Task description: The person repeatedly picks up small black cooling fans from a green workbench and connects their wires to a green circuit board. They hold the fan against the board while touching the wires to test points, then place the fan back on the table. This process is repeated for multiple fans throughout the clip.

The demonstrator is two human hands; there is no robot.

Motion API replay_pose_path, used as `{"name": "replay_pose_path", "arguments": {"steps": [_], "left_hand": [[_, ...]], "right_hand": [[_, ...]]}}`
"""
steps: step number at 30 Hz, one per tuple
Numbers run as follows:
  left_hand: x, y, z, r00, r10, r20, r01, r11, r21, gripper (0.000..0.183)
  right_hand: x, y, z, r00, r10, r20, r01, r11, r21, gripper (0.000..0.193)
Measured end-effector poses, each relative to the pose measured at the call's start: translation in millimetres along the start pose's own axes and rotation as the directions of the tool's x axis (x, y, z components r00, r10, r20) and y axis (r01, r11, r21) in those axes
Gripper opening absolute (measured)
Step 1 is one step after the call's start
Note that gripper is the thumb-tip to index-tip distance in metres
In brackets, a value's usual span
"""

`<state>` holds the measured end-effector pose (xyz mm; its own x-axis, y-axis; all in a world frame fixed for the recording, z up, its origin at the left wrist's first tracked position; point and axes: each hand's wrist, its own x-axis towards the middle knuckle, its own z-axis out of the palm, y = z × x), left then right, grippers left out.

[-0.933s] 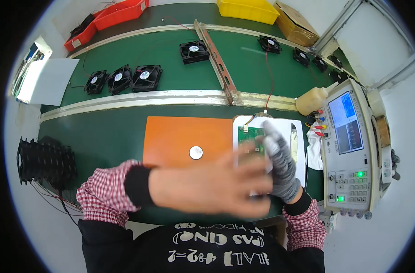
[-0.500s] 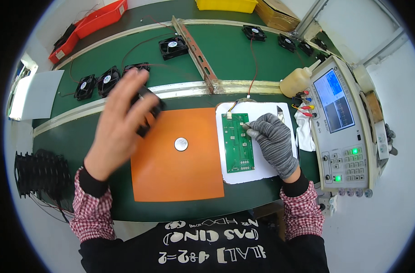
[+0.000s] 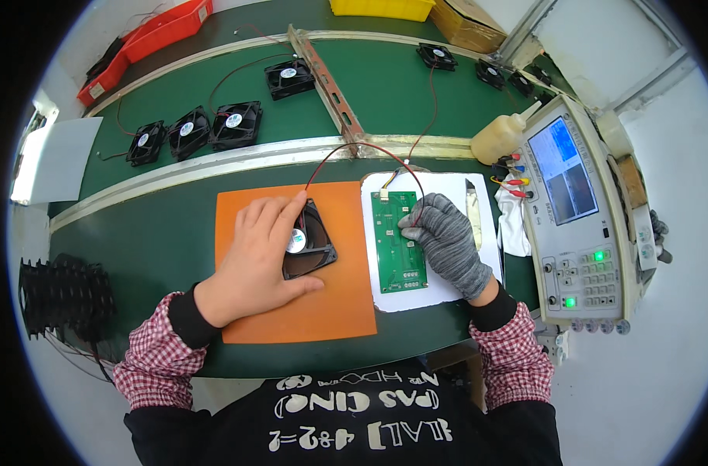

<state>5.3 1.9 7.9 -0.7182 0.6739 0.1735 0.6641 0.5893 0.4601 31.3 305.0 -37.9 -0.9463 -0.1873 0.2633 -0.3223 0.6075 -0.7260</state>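
A black square cooling fan (image 3: pixel 316 225) lies on an orange mat (image 3: pixel 292 326). My bare left hand (image 3: pixel 257 252) covers its left side, fingertips at its top edge and thumb at the bottom, holding it down. A red-and-black fan cable (image 3: pixel 361 145) arches up from it and over to my right hand (image 3: pixel 449 241). That hand wears a grey glove and pinches the cable end over a green circuit board (image 3: pixel 396 264); the fingers hide the tip. The board lies on a white pad (image 3: pixel 447 301), with a white plug and wires at its top edge.
Several black fans (image 3: pixel 235 124) stand beyond a pale rail (image 3: pixel 175 161). To the right are a test instrument (image 3: pixel 571 225) with a lit screen, a glue-coloured bottle (image 3: pixel 497 140) and a white cloth (image 3: pixel 514 225). A stack of fans (image 3: pixel 66 299) sits at the left edge.
My left hand has brought the fan down onto the orange mat, covering the round silver disc seen there. The cable now arches to my right hand, which has stayed over the board.
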Motion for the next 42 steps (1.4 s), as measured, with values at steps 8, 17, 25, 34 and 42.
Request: {"name": "replay_pose_path", "arguments": {"steps": [8, 17, 25, 34, 42], "left_hand": [[-30.2, 49.0, -43.7, 0.647, 0.573, -0.504, -0.492, 0.818, 0.297, 0.047], [-38.3, 51.2, -48.8, 0.997, 0.021, 0.069, 0.070, -0.003, -0.998, 0.044], [28.6, 54.6, -56.8, 0.648, 0.654, -0.390, -0.556, 0.756, 0.344, 0.039], [135.8, -97.2, 7.0, 0.887, -0.044, -0.459, 0.306, 0.801, 0.515, 0.032], [55.0, -6.8, 7.0, 0.689, 0.667, -0.282, -0.558, 0.737, 0.381, 0.014]], "right_hand": [[-1.9, 6.9, -0.4, 0.999, -0.038, -0.032, 0.038, 0.999, -0.002, 0.013], [-2.0, 6.1, -0.2, 0.995, -0.089, -0.039, 0.086, 0.994, -0.063, 0.016], [-6.2, 8.2, 5.6, 0.990, -0.117, -0.079, 0.102, 0.979, -0.174, 0.016], [-2.0, -7.8, -8.1, 0.938, -0.026, -0.346, 0.055, 0.996, 0.076, 0.018], [2.0, -36.3, -13.4, 0.824, -0.516, -0.232, 0.443, 0.844, -0.303, 0.049]]}}
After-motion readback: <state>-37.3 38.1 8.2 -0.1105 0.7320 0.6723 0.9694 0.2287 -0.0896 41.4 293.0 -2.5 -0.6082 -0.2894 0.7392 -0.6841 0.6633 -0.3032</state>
